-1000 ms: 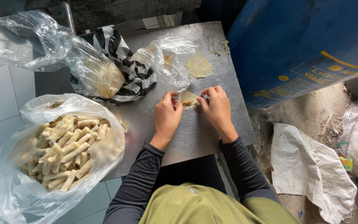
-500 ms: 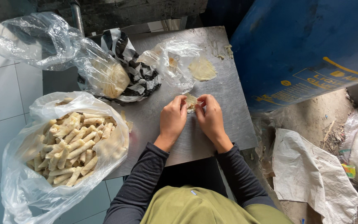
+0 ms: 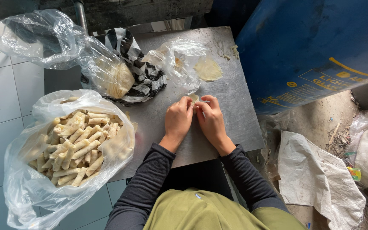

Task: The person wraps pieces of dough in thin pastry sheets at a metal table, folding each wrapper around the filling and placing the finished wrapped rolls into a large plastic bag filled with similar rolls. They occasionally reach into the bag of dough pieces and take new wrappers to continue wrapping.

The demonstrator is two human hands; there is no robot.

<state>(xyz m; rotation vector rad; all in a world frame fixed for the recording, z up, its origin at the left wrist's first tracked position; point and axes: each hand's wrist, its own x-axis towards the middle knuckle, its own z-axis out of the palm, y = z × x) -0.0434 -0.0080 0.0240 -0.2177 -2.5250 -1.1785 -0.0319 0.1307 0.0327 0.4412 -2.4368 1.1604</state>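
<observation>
Left hand (image 3: 178, 121) and right hand (image 3: 211, 121) side by side on the grey tabletop (image 3: 235, 106), fingers (image 3: 185, 103) curled narrow around a small pale wrapper (image 3: 194, 98) pinched between both. Just beyond, a flat round wrapper (image 3: 208, 69) beside a crumpled clear bag (image 3: 179, 59). At the left edge, a big clear bag (image 3: 30, 187) full of finished rolls (image 3: 75, 145).

Clear plastic bag of pale rolls (image 3: 64, 149) at table's left edge, clear bag of round wrappers (image 3: 107, 74) on striped black-and-white bag (image 3: 143, 70), yellow-printed label (image 3: 320, 81) on blue drum (image 3: 311, 47) at right.
</observation>
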